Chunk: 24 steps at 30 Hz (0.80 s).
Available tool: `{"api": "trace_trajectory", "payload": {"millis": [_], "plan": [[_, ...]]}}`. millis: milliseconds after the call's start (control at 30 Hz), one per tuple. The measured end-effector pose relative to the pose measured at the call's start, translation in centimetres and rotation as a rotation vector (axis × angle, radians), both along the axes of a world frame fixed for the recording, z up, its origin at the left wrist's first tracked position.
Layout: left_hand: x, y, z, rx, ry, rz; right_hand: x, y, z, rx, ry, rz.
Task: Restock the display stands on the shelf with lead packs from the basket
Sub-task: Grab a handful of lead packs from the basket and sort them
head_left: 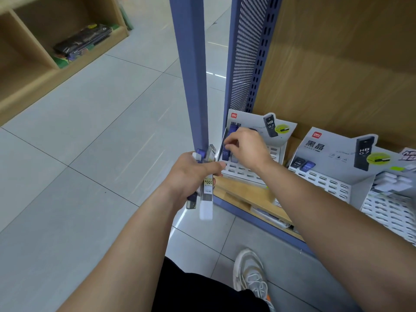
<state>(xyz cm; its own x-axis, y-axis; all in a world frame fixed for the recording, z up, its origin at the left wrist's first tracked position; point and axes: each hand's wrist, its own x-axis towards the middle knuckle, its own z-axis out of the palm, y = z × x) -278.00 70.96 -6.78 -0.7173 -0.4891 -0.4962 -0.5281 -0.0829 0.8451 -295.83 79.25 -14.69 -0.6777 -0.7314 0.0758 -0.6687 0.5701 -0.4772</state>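
We see our left hand (193, 174) gripping a bundle of lead packs (207, 190) just before the shelf (244, 192). Farther, our right hand (246, 147) pinches a blue lead pack (225, 153) standing in the left display stand (243, 171). A second stand (326, 180) is beside it.

My left hand (191, 172) grips a bundle of lead packs (206, 188) just before the upright post (191, 75), off the left end of the shelf (243, 194). Right of that grip, my right hand (245, 149) reaches over the nearest display stand (254, 171) and pinches a standing pack (225, 155) in its left rows. A second stand (326, 179) sits farther right on the shelf, with a third stand (391, 206) beyond it.
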Motion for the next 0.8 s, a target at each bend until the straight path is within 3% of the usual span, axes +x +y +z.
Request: {"api": "trace_trajectory", "payload": {"millis": [167, 333, 533, 800], "plan": [[-0.3, 0.6, 0.3, 0.054, 0.054, -0.033, 1.3, 3.3, 3.5, -0.354, -0.227, -0.119], [-1.3, 2.8, 1.5, 0.181, 0.167, -0.155, 3.7, 7.7, 8.7, -0.390, -0.773, 0.046], [-1.9, 4.7, 2.4, 0.282, 0.172, -0.287, 3.7, 10.0, 10.3, -0.377, -0.786, 0.068], [-3.3, 6.7, 3.7, 0.586, 0.218, -0.126, 3.3, 12.4, 10.3, -0.613, -1.057, -0.059]]}}
